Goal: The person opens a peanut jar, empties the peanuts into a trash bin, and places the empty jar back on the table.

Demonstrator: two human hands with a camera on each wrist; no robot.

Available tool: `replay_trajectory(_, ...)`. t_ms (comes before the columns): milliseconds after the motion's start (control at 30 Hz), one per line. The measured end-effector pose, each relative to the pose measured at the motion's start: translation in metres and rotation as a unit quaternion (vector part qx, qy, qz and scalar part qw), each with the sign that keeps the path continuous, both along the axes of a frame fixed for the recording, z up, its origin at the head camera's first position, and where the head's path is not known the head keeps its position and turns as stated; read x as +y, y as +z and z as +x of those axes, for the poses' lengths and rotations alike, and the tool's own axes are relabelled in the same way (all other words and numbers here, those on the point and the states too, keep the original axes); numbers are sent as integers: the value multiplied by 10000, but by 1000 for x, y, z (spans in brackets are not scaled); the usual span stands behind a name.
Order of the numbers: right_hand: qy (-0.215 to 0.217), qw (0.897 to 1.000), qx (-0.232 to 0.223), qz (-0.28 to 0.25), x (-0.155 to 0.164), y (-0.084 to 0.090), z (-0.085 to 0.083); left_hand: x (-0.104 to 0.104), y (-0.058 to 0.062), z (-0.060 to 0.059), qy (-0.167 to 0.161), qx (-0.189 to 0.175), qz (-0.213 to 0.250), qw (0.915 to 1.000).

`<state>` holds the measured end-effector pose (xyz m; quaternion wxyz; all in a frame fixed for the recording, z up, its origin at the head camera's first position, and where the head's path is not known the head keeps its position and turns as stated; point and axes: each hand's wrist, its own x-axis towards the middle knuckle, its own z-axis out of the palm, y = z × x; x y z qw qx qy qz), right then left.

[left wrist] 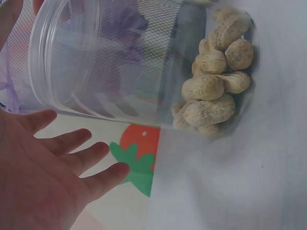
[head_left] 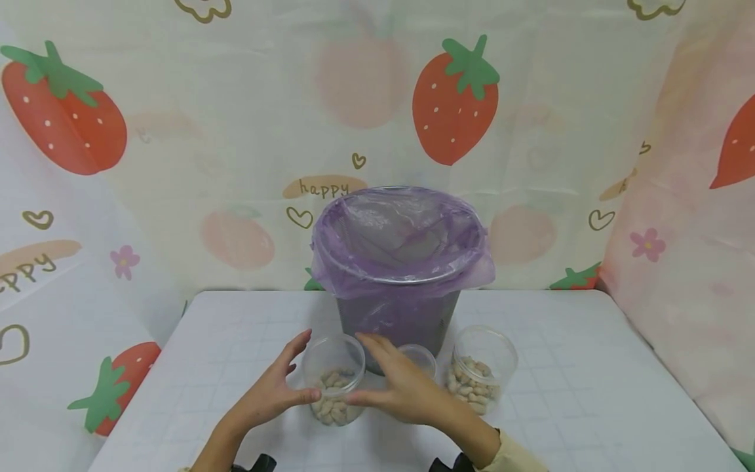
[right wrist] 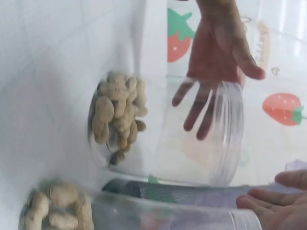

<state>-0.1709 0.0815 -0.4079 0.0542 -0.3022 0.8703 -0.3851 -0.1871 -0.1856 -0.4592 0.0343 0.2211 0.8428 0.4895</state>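
A clear round jar (head_left: 334, 375) with peanuts (left wrist: 208, 88) in its bottom stands upright on the table, between my two hands. My left hand (head_left: 268, 392) is at its left side with fingers spread and thumb near its front. In the left wrist view, those fingers are straight and apart from the jar wall. My right hand (head_left: 407, 392) is at the jar's right side, its fingers extended and thumb pointing to the jar. Behind the right hand, another clear container (head_left: 420, 357) is partly hidden. Right of that hand stands a second jar (head_left: 485, 354) of peanuts.
A mesh bin (head_left: 407, 314) lined with a purple plastic bag (head_left: 401, 272) stands behind the jars. The white table (head_left: 584, 380) meets a fabric backdrop (head_left: 265, 118) printed with strawberries at its back and sides.
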Motion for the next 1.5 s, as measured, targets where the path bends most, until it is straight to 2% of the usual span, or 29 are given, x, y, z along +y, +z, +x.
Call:
replay_trajectory(200, -242, 9993, -9, -275, -17, -14, 8, -1, -5, -1, -143, -143, 138, 9997)
replay_trajectory(467, -783, 9941, 193, -731, -36, -44, 19, -5, -16, -7, -383, -600, 365, 9968)
replay_trajectory(667, -989, 9859, 6, -1347, -45, -64, 20, -7, -27, -11, -625, -854, 623, 9924)
replay_trajectory(867, -1105, 9821, -137, -1517, -47, -78, 13, -7, -35, -12, -743, -1029, 786, 9888)
replay_trajectory(1100, -1154, 9812, -69, -1545, -46, -85, 6, -4, -38, -11, -821, -976, 892, 9878)
replay_trajectory(1500, -1016, 9820, -73, -1592, -48, -83, 4, -5, -33, -7, -643, -901, 907, 9897)
